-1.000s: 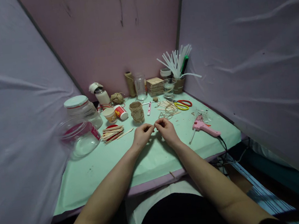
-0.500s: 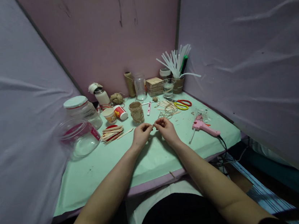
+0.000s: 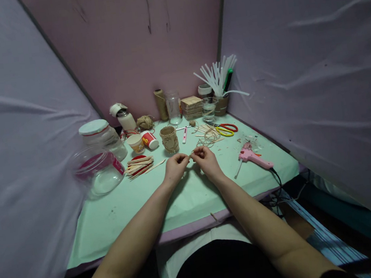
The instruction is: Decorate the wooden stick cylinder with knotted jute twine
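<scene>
My left hand (image 3: 177, 167) and my right hand (image 3: 206, 161) meet fingertip to fingertip above the middle of the table. Both are closed in a pinch on a tiny tan strand that looks like twine (image 3: 190, 156); most of it is hidden by the fingers. Just behind my left hand stands a brown cup (image 3: 170, 140) with twine decoration on its side and a scalloped rim. Beyond my right hand lies a loose tangle of twine (image 3: 209, 137) over thin wooden sticks.
A pink glue gun (image 3: 254, 158) with a cord lies right. Scissors (image 3: 226, 129) and a pink-and-white cutter (image 3: 185, 135) lie behind. Left are craft sticks (image 3: 139, 166), paper cups (image 3: 150, 139) and a clear plastic jar (image 3: 104, 178). Glue sticks (image 3: 217, 78) stand at the back right.
Both hands stay in nearly the same place, with only a slight shift of the fingertips. The things on the table have not moved.
</scene>
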The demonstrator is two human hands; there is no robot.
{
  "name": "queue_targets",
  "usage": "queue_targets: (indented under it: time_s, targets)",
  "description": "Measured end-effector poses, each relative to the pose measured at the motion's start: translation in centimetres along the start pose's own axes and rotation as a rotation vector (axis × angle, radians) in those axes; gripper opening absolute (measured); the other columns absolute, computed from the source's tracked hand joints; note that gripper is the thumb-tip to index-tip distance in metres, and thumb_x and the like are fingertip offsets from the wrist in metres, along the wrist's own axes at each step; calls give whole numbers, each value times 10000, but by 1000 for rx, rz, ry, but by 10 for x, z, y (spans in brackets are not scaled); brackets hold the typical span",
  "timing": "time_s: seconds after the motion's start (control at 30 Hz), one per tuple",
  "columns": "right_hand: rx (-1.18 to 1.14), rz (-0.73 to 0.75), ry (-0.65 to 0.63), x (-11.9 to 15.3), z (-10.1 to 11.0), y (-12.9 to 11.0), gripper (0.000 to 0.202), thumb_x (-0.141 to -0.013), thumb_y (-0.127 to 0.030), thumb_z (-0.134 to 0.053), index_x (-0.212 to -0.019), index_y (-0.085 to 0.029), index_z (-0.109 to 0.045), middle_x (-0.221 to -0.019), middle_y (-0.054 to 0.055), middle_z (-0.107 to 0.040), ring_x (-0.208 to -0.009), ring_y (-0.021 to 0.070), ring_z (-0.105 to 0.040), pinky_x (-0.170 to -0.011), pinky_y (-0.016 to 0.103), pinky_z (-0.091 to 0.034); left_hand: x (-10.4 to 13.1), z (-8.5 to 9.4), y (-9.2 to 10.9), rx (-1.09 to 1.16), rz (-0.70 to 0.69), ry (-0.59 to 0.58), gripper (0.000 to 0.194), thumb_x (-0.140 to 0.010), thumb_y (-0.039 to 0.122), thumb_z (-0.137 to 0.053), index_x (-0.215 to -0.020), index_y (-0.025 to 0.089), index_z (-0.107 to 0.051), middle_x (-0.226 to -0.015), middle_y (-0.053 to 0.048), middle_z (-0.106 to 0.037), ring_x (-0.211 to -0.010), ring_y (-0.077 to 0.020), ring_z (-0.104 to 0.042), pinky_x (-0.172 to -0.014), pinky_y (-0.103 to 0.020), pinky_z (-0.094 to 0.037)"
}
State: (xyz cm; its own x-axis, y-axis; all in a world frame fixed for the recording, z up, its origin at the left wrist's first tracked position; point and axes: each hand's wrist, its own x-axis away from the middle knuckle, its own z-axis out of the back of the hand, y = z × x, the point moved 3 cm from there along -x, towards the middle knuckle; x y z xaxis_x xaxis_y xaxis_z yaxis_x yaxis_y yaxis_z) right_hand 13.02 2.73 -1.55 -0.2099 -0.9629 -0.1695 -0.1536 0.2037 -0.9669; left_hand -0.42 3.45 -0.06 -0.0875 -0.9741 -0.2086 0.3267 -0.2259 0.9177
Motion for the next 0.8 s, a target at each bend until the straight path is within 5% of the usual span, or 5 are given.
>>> queue_targets:
  time_s: [0.47, 0.63, 0.8]
  targets:
    - [-6, -92, -15, 1, 1, 1, 288, -629, -350, -702, -813, -200, -541, -648, -31, -588, -574, 124, -514, -554, 254, -395, 0, -4, 6, 197, 92, -138, 243, -713, 405, -603, -758, 166, -612, -685, -13, -614, -595, -109, -523, -567, -229, -413]
    - [191, 116, -4, 2, 1, -7, 126, -688, -310, -637, -718, -189, -615, -721, 8, -640, -697, 152, -569, -702, 290, -449, -2, -1, 4, 122, -15, -24, 221, -734, 374, -598, -753, 156, -633, -726, -27, -640, -685, -133, -560, -662, -253, -439]
    - [242, 118, -26, 4, 0, -9, 143, -717, -313, -600, -717, -184, -661, -734, 19, -674, -717, 169, -600, -724, 297, -463, 0, 1, 6, -16, -124, 49, 191, -769, 323, -577, -781, 149, -655, -758, -35, -664, -718, -144, -564, -680, -259, -431]
